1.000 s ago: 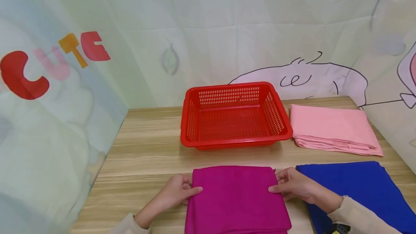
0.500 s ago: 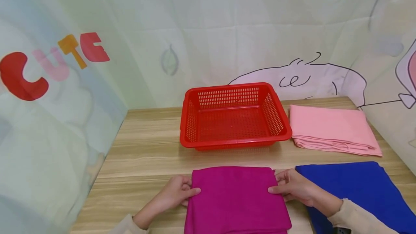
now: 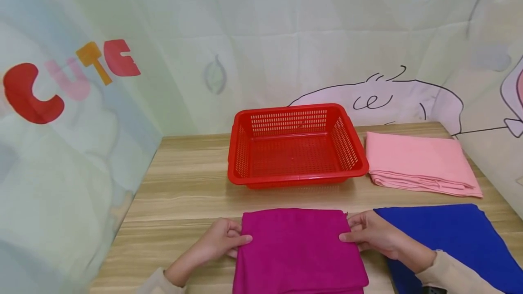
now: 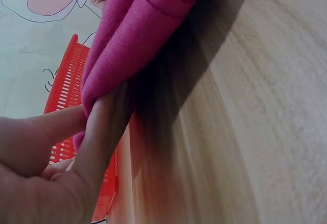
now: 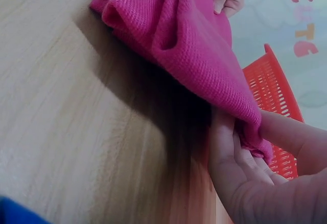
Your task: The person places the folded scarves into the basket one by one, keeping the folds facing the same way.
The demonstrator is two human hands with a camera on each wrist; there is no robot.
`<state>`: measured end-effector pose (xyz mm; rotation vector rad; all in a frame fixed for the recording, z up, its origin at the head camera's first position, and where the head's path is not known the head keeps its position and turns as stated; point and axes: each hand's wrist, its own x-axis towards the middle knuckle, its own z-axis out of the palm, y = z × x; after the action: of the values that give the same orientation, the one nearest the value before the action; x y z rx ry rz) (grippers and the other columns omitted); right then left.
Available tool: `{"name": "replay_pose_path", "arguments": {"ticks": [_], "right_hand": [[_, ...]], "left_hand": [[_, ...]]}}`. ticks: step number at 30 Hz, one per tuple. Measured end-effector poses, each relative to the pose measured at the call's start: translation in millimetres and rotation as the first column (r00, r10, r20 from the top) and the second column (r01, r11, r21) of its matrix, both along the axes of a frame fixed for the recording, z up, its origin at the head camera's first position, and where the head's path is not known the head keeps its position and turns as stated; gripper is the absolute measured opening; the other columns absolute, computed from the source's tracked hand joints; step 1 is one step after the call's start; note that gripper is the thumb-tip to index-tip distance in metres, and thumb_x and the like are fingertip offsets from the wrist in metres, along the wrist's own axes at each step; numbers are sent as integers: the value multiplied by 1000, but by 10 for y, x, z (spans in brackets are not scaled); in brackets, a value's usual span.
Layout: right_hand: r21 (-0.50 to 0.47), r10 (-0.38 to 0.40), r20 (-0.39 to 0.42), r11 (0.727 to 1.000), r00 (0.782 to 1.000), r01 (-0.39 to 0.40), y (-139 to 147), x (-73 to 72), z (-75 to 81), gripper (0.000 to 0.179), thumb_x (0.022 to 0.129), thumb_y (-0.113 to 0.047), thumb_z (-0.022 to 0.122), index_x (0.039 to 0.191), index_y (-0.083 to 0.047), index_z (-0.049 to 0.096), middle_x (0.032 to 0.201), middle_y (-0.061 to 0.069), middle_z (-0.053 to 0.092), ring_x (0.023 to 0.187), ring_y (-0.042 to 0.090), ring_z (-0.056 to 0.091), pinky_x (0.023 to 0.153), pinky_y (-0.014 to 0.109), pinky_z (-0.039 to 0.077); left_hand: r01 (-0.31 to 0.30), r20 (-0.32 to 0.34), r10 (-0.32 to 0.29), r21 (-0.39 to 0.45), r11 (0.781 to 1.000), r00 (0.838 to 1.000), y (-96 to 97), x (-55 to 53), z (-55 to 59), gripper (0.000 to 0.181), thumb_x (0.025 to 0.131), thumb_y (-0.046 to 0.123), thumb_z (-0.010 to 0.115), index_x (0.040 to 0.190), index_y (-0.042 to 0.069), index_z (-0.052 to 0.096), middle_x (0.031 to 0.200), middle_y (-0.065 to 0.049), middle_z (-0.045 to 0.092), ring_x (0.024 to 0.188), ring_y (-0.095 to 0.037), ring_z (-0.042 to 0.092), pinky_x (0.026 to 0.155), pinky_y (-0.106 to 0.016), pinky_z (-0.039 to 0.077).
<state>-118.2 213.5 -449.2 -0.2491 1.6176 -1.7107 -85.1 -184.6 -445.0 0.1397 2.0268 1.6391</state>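
Observation:
A folded magenta cloth (image 3: 300,248) lies across the front middle of the head view, its lower end cut off by the frame. My left hand (image 3: 224,239) pinches its left edge, thumb on top and fingers tucked beneath. At the opposite edge my right hand (image 3: 373,235) grips it the same way. In the left wrist view the cloth (image 4: 133,35) hangs in thick layers over a shadow on the wood, with the left hand's fingers under it. The right wrist view shows the cloth (image 5: 189,45) with loose folds along its side and the right hand's fingers beneath.
Behind the cloth stands a red plastic basket (image 3: 297,178) with slotted walls and nothing inside. A folded pink cloth (image 3: 416,158) lies to its right at the back. Spread under the right forearm is a blue cloth (image 3: 453,235). A printed curtain (image 3: 261,67) borders the wooden table (image 3: 184,171).
Both hands keep their hold on the magenta cloth, which stays in nearly the same place. The whole head view shifts very slightly.

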Motion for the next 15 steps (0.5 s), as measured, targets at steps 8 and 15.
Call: {"name": "replay_pose_path", "arguments": {"ticks": [8, 15], "right_hand": [[-10, 21, -7, 1000, 1000, -21, 11, -21, 39, 31, 95, -4, 66, 73, -15, 48, 62, -10, 38, 62, 4, 48, 61, 23, 51], [-32, 32, -17, 999, 999, -33, 7, -17, 59, 35, 95, -3, 66, 72, -16, 42, 63, -9, 35, 62, 4, 45, 61, 22, 48]], "left_hand": [[-1, 0, 1, 31, 1000, 1000, -2, 16, 46, 18, 95, 4, 66, 101, -13, 66, 85, -21, 73, 75, -27, 73, 64, -39, 60], [-9, 21, 8, 74, 997, 1000, -12, 46, 109, 19, 94, 4, 67, 103, -14, 67, 85, -20, 73, 75, -24, 73, 66, -38, 60]]}}
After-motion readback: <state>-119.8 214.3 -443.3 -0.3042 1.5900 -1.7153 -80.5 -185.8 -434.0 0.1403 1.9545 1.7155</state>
